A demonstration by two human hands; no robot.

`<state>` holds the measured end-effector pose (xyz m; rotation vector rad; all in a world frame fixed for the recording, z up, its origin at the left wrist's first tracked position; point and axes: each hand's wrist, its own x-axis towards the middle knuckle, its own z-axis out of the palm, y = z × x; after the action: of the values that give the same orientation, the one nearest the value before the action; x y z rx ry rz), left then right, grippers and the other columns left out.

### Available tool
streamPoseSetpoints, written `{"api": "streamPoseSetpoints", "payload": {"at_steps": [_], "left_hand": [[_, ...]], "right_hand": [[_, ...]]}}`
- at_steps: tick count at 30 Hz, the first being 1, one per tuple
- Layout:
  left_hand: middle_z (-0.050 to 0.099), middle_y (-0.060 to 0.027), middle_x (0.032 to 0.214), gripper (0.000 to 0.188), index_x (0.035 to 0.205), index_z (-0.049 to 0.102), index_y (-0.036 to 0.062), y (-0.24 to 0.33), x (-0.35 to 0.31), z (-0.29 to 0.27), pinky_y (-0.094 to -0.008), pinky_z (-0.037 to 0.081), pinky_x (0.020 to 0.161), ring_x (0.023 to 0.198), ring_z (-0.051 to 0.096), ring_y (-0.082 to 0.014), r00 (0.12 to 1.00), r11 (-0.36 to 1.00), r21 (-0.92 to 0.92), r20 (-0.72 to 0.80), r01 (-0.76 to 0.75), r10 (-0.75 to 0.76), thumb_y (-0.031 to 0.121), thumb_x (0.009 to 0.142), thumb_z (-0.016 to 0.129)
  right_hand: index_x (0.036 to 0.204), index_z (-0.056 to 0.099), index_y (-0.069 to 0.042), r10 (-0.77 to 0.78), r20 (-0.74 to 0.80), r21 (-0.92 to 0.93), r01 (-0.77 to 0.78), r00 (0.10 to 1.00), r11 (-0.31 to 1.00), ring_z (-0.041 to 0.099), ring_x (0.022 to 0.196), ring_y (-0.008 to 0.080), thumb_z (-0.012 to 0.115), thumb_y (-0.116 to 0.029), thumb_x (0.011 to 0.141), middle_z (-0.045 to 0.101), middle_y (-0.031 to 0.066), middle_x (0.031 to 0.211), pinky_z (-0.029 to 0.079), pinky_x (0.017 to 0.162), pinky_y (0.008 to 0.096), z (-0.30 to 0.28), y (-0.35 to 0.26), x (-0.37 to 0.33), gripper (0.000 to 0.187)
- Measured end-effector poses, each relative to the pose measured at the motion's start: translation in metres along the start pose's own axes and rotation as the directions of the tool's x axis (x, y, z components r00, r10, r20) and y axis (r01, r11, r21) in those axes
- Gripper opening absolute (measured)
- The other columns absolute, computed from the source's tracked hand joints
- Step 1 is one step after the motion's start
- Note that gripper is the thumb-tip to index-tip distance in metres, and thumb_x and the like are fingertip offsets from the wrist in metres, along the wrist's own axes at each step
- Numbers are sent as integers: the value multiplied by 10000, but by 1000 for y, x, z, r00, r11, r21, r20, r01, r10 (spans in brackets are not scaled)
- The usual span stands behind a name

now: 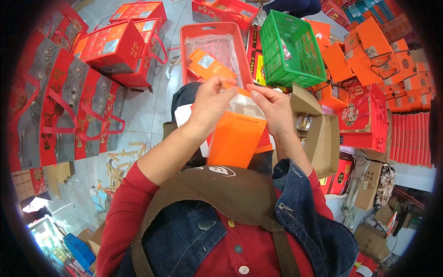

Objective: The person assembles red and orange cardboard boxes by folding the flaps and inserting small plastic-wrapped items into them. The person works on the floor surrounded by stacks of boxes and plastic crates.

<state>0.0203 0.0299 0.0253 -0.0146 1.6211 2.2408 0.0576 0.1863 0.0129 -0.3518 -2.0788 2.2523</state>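
Over floor tiles [138, 123], hands [211, 99] [273, 108] pinch an orange box [236, 141].

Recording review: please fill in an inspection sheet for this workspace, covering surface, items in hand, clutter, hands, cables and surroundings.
Surface: orange carton above the person's lap; pale tiled floor around.
Items in hand: the carton, its far end open, white inside showing.
Clutter: cardboard scraps scattered on the floor at left.
Left hand: fingertips at the carton's far flap.
Right hand: thumb and fingers at the open end's right side.
Cables: nothing seen.
Surroundings: red crate holding orange packaging; green basket; red-and-grey bags left; orange boxes right.
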Motion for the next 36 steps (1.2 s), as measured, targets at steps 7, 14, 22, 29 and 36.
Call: {"api": "streamPoseSetpoints", "payload": {"at_steps": [7,14,22,29,36], "left_hand": [[636,-68,921,224,1035,553,-20,-5,4,-5,-200,438,657,737,575,-78,999,998,53,37,18,-20,-44,812,550],[632,-61,916,233,1056,559,4,1,0,-5,-207,434,688,767,574,-85,999,994,109,21,30,-33,-10,824,566],[634,-22,912,184,1033,580,46,-2,-1,-4,-190,421,689,797,566,-53,995,998,57,101,-21,15,138,875,585],[646,-28,865,175,989,588,13,6,8,-10,-194,478,617,723,603,-60,990,993,75,104,91,-98,150,882,601],[656,-59,889,167,1019,593,3,3,10,-8,-229,517,675,752,630,-106,972,982,-145,217,121,-87,105,888,573]], "right_hand": [[1017,666,9,-55,147,-153,78,988,985,566,720,62,680,-113,820,650,21,847,457,627,207,-7,-15,3,232],[1003,661,-15,-348,442,-551,556,827,623,624,815,215,766,-151,674,636,117,888,503,709,307,-7,-44,8,371],[882,675,8,-284,528,-628,593,800,504,589,624,163,639,-83,769,608,76,660,464,557,298,-7,-58,23,149],[971,681,8,-143,398,-394,309,906,865,515,687,36,672,-27,781,592,1,764,409,550,202,-16,-46,32,194],[1009,697,-63,-319,460,-322,491,828,810,526,732,90,670,16,751,552,15,784,424,638,215,-16,-40,37,271]]}}
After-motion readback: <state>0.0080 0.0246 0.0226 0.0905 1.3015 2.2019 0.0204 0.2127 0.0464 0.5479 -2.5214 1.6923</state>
